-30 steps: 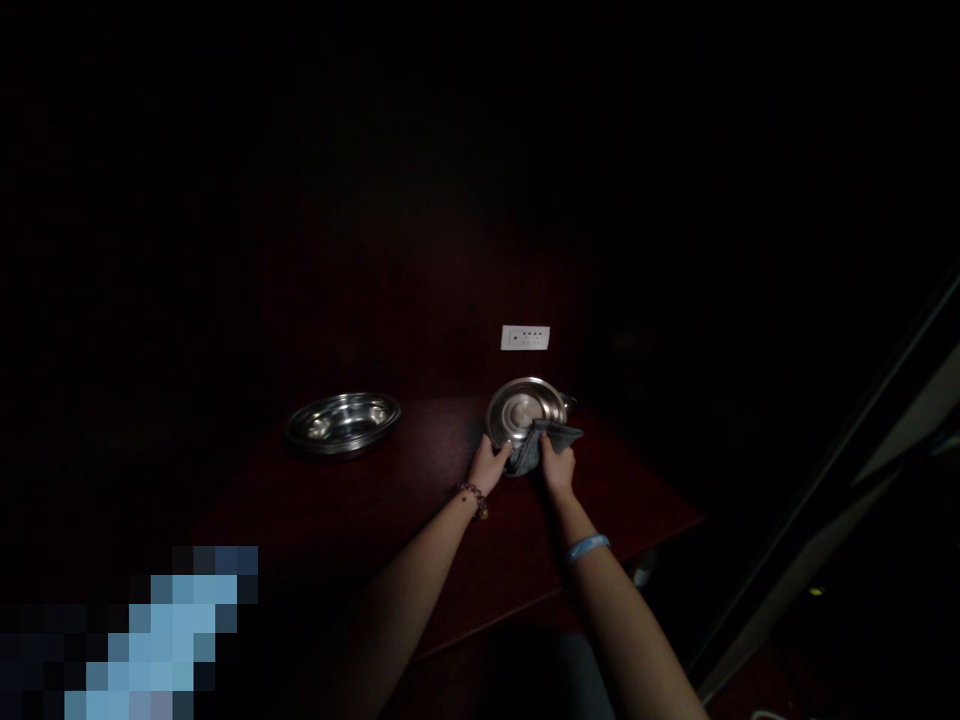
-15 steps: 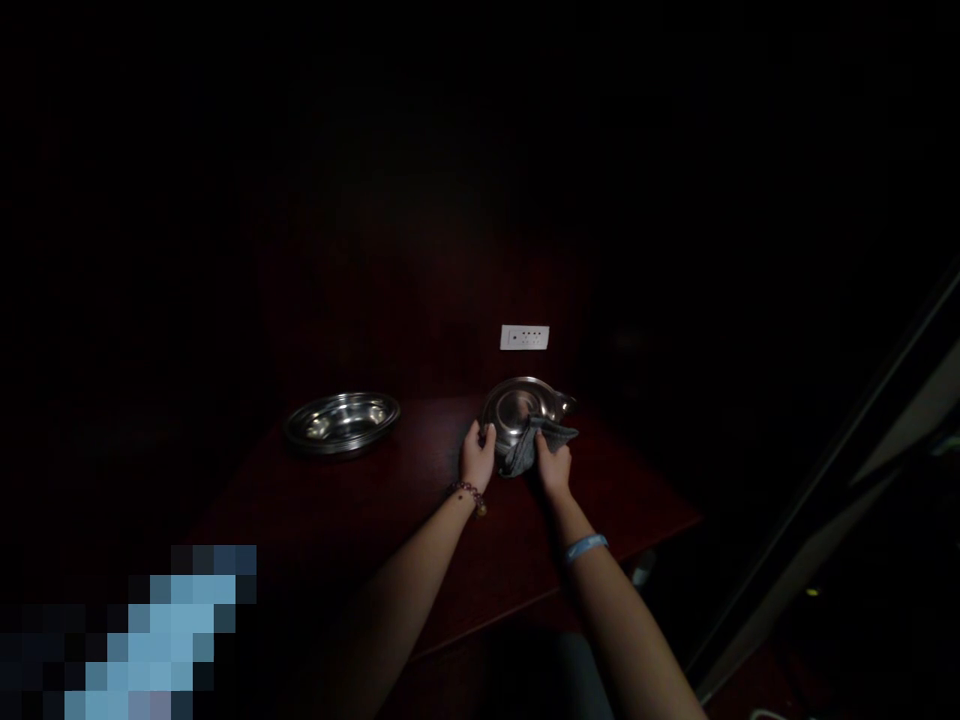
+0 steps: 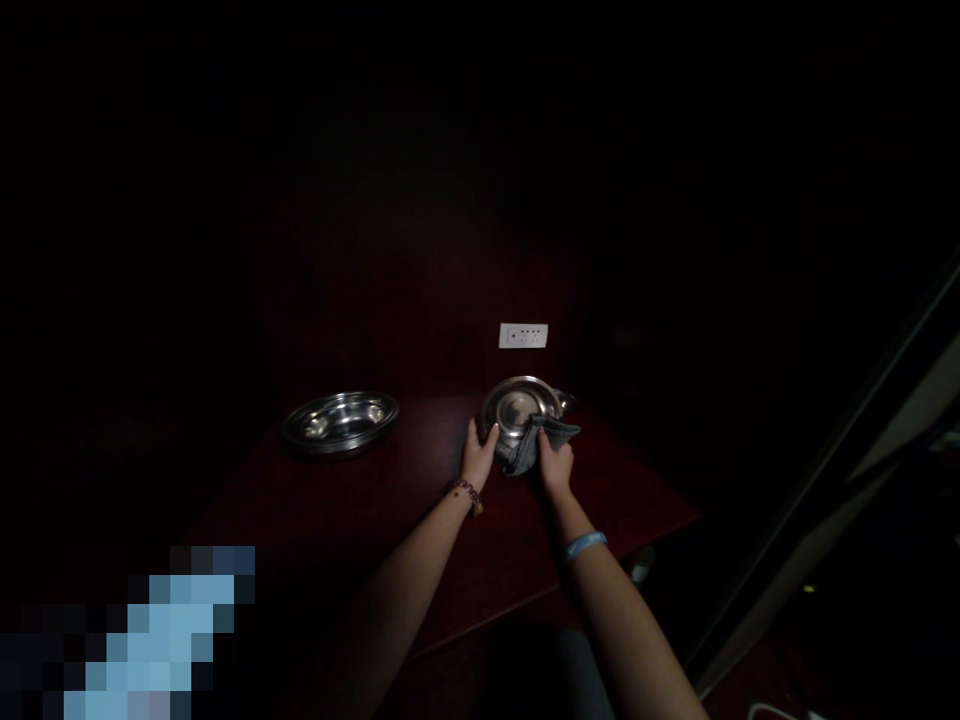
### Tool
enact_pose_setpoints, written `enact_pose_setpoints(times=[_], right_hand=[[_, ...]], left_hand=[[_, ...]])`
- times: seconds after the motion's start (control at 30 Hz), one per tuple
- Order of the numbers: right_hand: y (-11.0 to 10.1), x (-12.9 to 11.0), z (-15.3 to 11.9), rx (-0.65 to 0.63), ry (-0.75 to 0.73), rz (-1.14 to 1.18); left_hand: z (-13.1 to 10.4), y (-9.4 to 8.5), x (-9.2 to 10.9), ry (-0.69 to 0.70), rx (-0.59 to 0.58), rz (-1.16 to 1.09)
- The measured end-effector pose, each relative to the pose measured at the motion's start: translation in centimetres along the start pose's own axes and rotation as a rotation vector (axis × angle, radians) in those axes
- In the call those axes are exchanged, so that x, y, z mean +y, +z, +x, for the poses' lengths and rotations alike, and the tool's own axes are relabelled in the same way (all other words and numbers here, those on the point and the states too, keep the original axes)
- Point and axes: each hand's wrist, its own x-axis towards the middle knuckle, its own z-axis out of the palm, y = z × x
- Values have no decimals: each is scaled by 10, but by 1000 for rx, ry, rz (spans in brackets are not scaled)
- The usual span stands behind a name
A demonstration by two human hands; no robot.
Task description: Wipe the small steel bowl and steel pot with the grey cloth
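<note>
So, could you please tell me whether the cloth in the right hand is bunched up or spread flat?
Bunched up: the cloth lies in folds against the metal dish, one corner poking out above the right hand.

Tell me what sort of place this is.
Possibly a dining or serving room, though it is too dark to be sure: a dark red table, shiny metal dishes at its left, and a white socket panel on the wall behind.
</note>
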Motion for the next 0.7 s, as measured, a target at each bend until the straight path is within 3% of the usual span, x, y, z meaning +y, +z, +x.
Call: enact_pose_setpoints(times=[0.1, 0.33, 0.57, 0.7], right_hand=[[0, 2, 1, -3, 12, -3], [2, 4, 2, 65, -10, 71], [-3, -5, 1, 294, -32, -2], [-6, -12, -3, 464, -100, -34]], left_hand=[[-2, 2, 3, -62, -1, -34], [-9, 4, 11, -394, -38, -191], [-9, 2, 4, -445, -73, -174], [-8, -1, -6, -396, -122, -209]])
